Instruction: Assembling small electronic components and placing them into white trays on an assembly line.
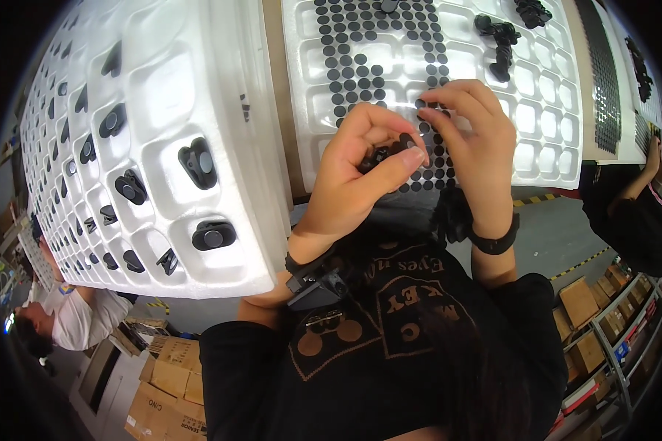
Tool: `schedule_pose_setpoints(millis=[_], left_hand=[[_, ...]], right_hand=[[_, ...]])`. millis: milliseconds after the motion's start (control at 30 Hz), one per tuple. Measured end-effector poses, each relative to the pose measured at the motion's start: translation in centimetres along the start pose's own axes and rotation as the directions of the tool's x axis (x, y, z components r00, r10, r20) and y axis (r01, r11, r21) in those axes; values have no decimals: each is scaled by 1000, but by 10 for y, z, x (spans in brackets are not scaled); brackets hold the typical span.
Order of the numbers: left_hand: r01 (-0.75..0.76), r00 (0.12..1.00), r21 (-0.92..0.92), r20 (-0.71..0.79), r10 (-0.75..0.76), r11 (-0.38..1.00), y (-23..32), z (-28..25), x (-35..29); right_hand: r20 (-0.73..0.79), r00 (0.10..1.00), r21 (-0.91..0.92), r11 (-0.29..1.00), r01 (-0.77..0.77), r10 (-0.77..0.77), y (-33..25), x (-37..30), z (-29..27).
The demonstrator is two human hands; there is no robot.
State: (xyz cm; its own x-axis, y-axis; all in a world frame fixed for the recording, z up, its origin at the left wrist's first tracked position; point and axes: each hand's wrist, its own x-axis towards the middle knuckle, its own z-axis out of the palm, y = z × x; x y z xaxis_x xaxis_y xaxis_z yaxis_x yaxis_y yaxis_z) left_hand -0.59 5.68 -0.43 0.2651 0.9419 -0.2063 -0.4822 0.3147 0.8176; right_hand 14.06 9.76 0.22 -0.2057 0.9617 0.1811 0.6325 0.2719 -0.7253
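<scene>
Left of the dot sheet (390, 66), a white foam tray (162, 147) holds black plastic parts (198, 163), one to a pocket. Over the sheet's near edge my left hand (349, 173) pinches a small black part (379, 156) between thumb and forefinger. It looks light and stiff, best gripped by its edges with the face left clear. Just right of it, my right hand (471, 140) has its fingertips pressed together on a round black dot (424, 117) at the sheet. The dot looks thin, soft and probably sticky, so I would lift it by the rim. At the sheet's far right corner lie more loose parts (500, 40). Beyond that, another person's hand (653, 151) works.
</scene>
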Motion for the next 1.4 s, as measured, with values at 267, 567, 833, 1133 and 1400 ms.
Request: schedule_pose_setpoints(millis=[267, 567, 833, 1133, 1400], left_hand=[[-10, 999, -2, -30, 10, 1000, 4, 2, 5], [3, 999, -196, 47, 6, 981, -7, -15, -1], [36, 997, -363, -47, -57, 931, -8, -15, -4], [26, 998, -372, -51, -48, 928, -13, -21, -5], [14, 997, -375, -68, -43, 927, -15, -22, -8]], right_hand=[[30, 999, -144, 989, 20, -16, 7, 6, 6], [23, 998, 234, 971, 52, -59, 0, -6, -1], [-140, 984, 475, 865, 163, -109, -18, -20, 20], [-181, 970, 435, 871, 229, -165, -13, -23, 30], [-151, 979, 443, 877, 190, -136, -18, -28, 34]])
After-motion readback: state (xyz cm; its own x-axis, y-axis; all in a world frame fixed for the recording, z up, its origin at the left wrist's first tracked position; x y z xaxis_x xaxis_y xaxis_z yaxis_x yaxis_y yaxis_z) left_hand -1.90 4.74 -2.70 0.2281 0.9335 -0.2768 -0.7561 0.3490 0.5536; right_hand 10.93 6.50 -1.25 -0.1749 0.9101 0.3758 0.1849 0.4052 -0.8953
